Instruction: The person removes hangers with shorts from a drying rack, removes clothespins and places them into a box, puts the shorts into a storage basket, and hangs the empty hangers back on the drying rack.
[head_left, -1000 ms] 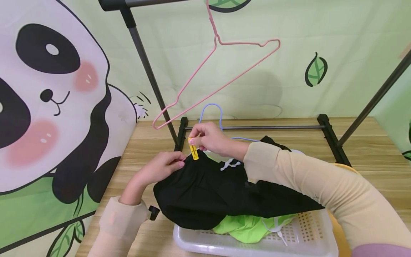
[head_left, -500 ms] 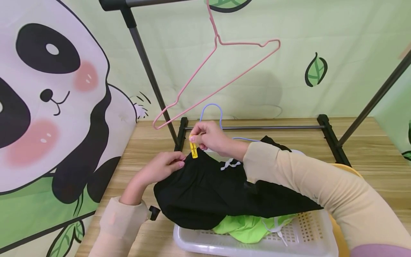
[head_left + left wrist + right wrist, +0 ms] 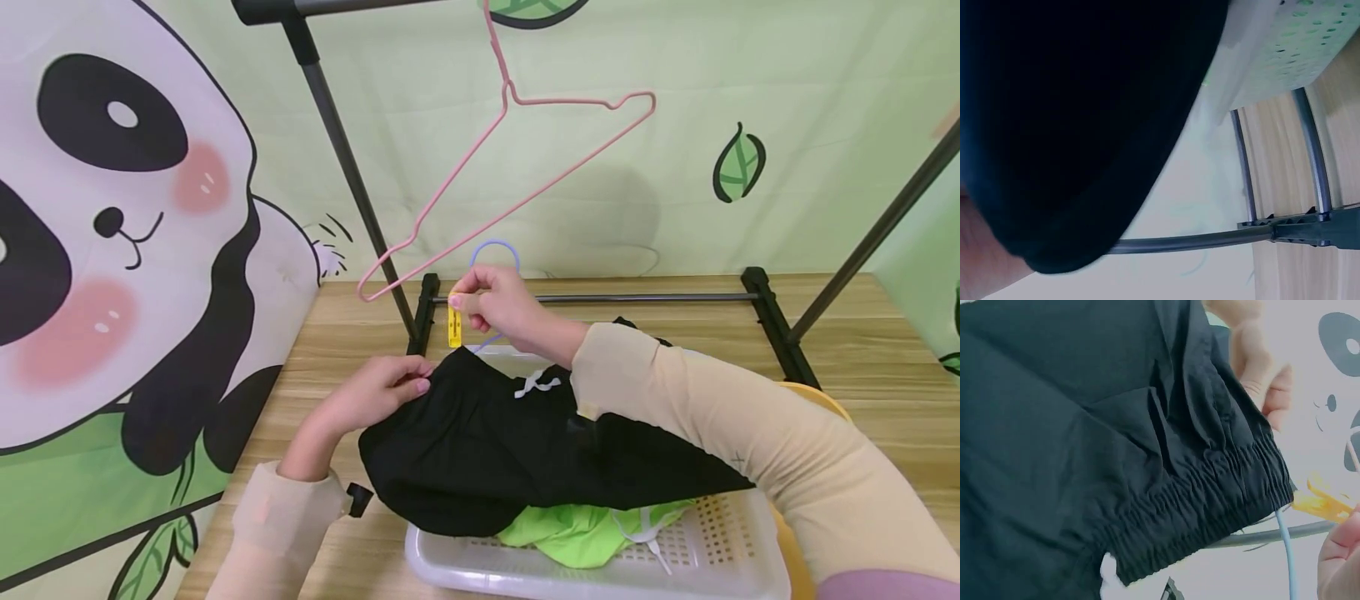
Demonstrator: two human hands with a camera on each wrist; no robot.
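Observation:
Black elastic-waisted shorts or trousers (image 3: 480, 450) with a white drawstring (image 3: 536, 383) are held up over a basket. My left hand (image 3: 375, 392) pinches their left edge between thumb and fingers. Between thumb and fingertips, my right hand (image 3: 498, 304) holds a yellow clothespin (image 3: 454, 327) at the waistband's raised corner. In the right wrist view the clothespin (image 3: 1322, 505) meets the waistband corner (image 3: 1282, 490); whether it bites the cloth I cannot tell. A blue hanger (image 3: 495, 243) is partly hidden behind my right hand. Dark cloth (image 3: 1085, 125) fills much of the left wrist view.
A white perforated basket (image 3: 600, 583) below contains a lime green garment (image 3: 570, 533). Over it, a pink hanger (image 3: 457, 171) hangs from a dark metal rack (image 3: 337, 142). Behind the basket runs the rack's low bar (image 3: 637, 298). Something yellow-orange (image 3: 817, 396) shows at the basket's right.
My right hand has risen slightly with the clothespin, which now stands higher at the waistband corner rather than overlapping the black cloth. The left hand stays put.

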